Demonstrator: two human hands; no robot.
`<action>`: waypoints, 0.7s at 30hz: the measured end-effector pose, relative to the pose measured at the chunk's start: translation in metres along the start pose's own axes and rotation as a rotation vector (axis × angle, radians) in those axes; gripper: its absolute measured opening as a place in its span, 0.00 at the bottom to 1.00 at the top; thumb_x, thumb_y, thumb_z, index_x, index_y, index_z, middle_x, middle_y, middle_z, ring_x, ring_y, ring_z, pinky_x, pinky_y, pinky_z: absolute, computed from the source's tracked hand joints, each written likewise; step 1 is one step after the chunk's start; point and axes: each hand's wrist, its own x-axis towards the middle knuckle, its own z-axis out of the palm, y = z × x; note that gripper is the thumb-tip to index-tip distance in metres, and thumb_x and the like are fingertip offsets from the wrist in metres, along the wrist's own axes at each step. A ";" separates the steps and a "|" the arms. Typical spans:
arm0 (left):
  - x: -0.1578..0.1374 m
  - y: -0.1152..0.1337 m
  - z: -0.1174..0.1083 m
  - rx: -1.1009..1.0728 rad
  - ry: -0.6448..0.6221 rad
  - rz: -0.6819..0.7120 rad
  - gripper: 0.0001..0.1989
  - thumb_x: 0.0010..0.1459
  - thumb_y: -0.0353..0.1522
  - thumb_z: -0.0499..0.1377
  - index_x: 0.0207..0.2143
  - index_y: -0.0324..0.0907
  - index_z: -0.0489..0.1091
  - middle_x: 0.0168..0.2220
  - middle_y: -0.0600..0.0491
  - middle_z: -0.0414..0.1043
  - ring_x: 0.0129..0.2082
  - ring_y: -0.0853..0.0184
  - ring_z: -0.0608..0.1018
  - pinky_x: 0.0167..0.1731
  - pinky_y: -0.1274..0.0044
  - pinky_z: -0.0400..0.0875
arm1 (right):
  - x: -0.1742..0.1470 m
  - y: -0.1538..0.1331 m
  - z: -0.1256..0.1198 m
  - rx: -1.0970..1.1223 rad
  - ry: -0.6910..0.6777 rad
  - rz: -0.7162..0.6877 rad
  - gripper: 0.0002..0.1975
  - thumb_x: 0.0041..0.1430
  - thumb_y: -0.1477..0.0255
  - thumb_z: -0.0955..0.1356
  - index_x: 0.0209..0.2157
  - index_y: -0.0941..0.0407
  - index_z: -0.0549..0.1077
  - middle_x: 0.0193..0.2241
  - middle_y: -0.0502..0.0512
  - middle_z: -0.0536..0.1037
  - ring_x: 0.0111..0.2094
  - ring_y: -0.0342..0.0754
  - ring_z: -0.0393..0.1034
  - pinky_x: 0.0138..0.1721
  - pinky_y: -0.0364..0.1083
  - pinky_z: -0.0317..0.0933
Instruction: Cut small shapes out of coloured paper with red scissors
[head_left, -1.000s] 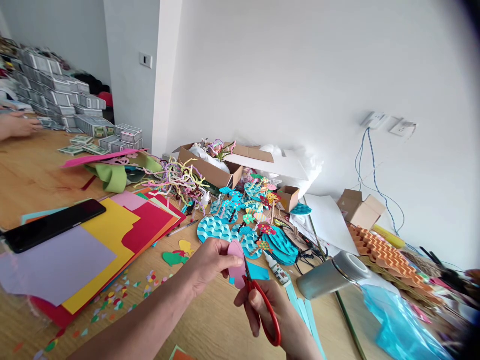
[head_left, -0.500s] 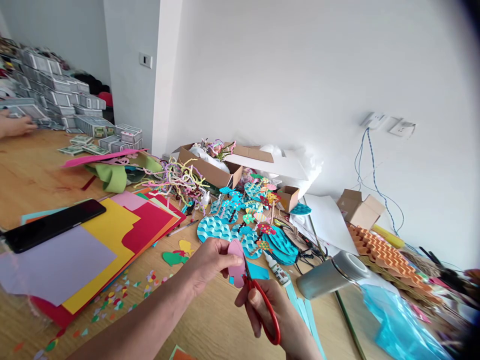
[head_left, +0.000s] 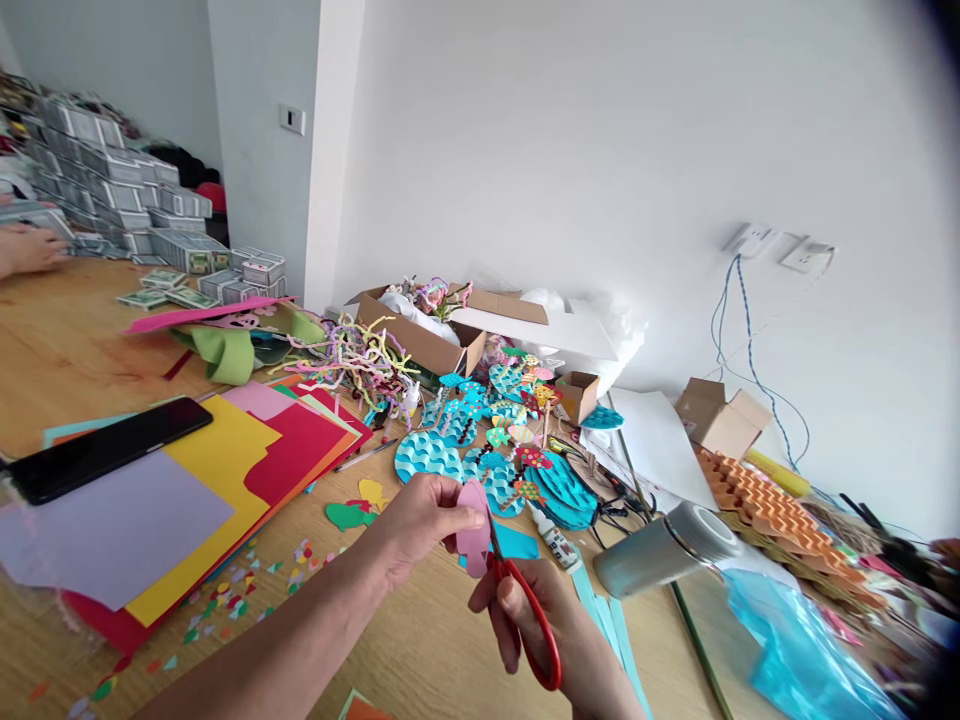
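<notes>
Between the thumb and fingers of my left hand (head_left: pixel 427 515) is a pink paper cutout (head_left: pixel 472 515) with a rounded, pointed top, held upright. My right hand (head_left: pixel 532 610) grips red-handled scissors (head_left: pixel 544 635), whose blades run up along the cutout's right edge. Behind the paper lies a blue paper piece (head_left: pixel 516 541). Green and yellow fish-shaped cutouts (head_left: pixel 349 516) rest on the table left of my hands. Just beyond are blue wavy-patterned discs (head_left: pixel 429 458) with small paper fish on dark stems.
Coloured paper sheets (head_left: pixel 180 510) with a black phone (head_left: pixel 109 450) on top lie at left, near paper scraps (head_left: pixel 232 595). A glue bottle (head_left: pixel 555 540) and silver flask (head_left: pixel 664 550) stand or lie right. Another person's hand (head_left: pixel 30 248) is at far left.
My hands, the pink paper and the scissors stay almost in place. The other person's hand at far left has shifted slightly left.
</notes>
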 end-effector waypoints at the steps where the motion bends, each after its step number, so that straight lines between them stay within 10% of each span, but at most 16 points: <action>1: 0.000 0.000 0.000 0.003 0.001 0.002 0.09 0.42 0.35 0.60 0.21 0.37 0.70 0.19 0.54 0.69 0.20 0.73 0.67 0.21 0.80 0.58 | 0.000 0.000 0.000 -0.001 -0.001 0.001 0.34 0.55 0.43 0.60 0.31 0.63 0.72 0.11 0.49 0.67 0.12 0.38 0.53 0.16 0.39 0.44; 21: 0.001 -0.002 0.000 -0.023 -0.009 -0.018 0.11 0.41 0.36 0.60 0.23 0.36 0.70 0.20 0.53 0.69 0.20 0.72 0.67 0.22 0.79 0.59 | 0.000 0.001 0.000 -0.002 -0.010 -0.009 0.33 0.56 0.44 0.60 0.30 0.63 0.72 0.09 0.47 0.65 0.10 0.36 0.50 0.15 0.39 0.42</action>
